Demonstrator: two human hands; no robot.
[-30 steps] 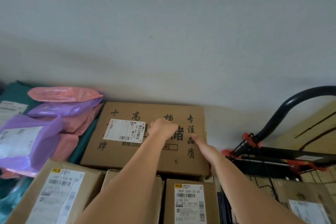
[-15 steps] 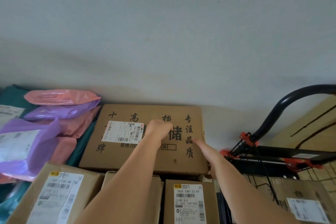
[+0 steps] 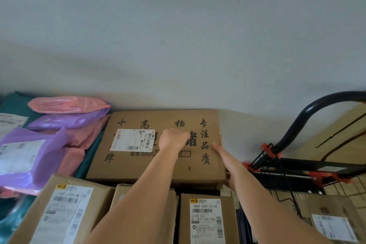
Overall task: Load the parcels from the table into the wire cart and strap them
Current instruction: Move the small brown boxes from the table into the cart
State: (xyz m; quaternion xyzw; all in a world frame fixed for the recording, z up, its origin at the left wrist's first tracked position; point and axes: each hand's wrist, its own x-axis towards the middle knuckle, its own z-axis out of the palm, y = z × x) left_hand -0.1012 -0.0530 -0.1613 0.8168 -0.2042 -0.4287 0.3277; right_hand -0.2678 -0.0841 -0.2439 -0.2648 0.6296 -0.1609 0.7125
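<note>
A large flat cardboard box [image 3: 138, 166] with black printed characters and a white label lies against the wall, on top of smaller parcels. My left hand [image 3: 172, 139] rests on its top face with the fingers curled and nothing in them. My right hand [image 3: 224, 157] grips the box's right edge, thumb along the top and fingers wrapped down round the side near the front corner. The wire cart [image 3: 297, 166], with a black handle [image 3: 301, 123] and orange clips, stands at the right. A labelled cardboard box [image 3: 328, 222] sits inside it.
Pink and purple poly mailers [image 3: 65, 123] are piled at the left on a teal cloth [image 3: 13, 103]. Two labelled cartons [image 3: 65, 212] [image 3: 206, 222] stand in front of the large box, under my forearms. A plain wall closes off the back.
My left hand has slid slightly left across the box top. My right hand keeps its hold on the right edge, and the box has barely moved.
</note>
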